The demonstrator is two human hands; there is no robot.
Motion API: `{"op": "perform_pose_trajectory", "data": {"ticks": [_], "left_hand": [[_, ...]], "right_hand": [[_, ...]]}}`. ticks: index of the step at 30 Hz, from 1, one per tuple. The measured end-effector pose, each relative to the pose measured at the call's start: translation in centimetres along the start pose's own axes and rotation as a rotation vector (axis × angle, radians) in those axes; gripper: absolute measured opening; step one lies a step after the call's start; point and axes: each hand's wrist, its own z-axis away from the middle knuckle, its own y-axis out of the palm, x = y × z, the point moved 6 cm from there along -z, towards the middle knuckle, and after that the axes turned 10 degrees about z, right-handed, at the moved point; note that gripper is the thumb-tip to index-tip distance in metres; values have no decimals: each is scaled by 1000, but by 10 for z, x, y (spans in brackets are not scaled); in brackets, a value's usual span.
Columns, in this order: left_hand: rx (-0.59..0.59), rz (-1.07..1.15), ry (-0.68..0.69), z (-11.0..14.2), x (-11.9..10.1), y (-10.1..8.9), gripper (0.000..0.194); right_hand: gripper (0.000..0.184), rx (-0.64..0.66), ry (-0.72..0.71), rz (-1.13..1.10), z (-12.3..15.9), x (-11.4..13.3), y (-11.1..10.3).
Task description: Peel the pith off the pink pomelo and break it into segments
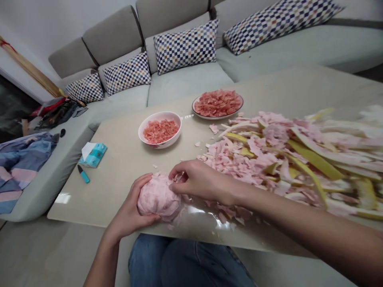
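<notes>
A peeled pomelo [158,196], round and covered in pale pink pith, rests at the near edge of the table. My left hand [133,209] wraps round its left side, thumb at the bottom and fingers over the top left. At the pomelo's upper right, my right hand [197,181] is closed in a pinch on the pith, its fingertips partly hidden. Beyond the pomelo stands a white bowl [160,145] of pink pomelo flesh [160,131]. Right of my right hand spreads a large heap of yellow-green peel and pink pith [269,151].
A white plate [217,117] with a dark rim, piled with pomelo flesh, stands behind the bowl. A blue tissue pack [94,155] and a small teal-handled knife [83,174] lie on the table's left [119,155]. A grey sofa [185,83] with checkered cushions lines the back.
</notes>
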Motion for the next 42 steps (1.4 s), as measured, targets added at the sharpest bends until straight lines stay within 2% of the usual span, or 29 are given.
{"op": "perform_pose_trajectory", "data": {"ticks": [6, 10, 12, 15, 19, 23, 28, 33, 39, 42], "left_hand": [[11, -5, 16, -1, -1, 0, 87], [11, -20, 34, -2, 1, -1, 89], [19, -28, 36, -1, 2, -2, 88], [33, -24, 33, 0, 3, -3, 88], [49, -10, 40, 0, 3, -5, 90], [66, -13, 44, -2, 4, -4, 89], [61, -7, 46, -3, 4, -4, 89], [71, -8, 41, -4, 4, -5, 89], [76, -10, 33, -4, 5, -5, 91], [72, 0, 37, -4, 5, -5, 91]], "right_hand": [[16, 203, 2, 330, -13, 26, 1], [21, 219, -41, 510, -23, 32, 6], [21, 183, -57, 487, -25, 28, 7], [20, 128, -70, 232, -22, 18, 4], [19, 124, 22, -115, -15, -2, 2], [20, 140, 79, -288, -11, -13, 7], [25, 126, -7, -253, -9, -9, 4], [15, 58, -101, -106, -11, -3, 7], [22, -186, -212, 178, -22, -6, -1], [29, -183, -229, 133, -20, -5, -5]]}}
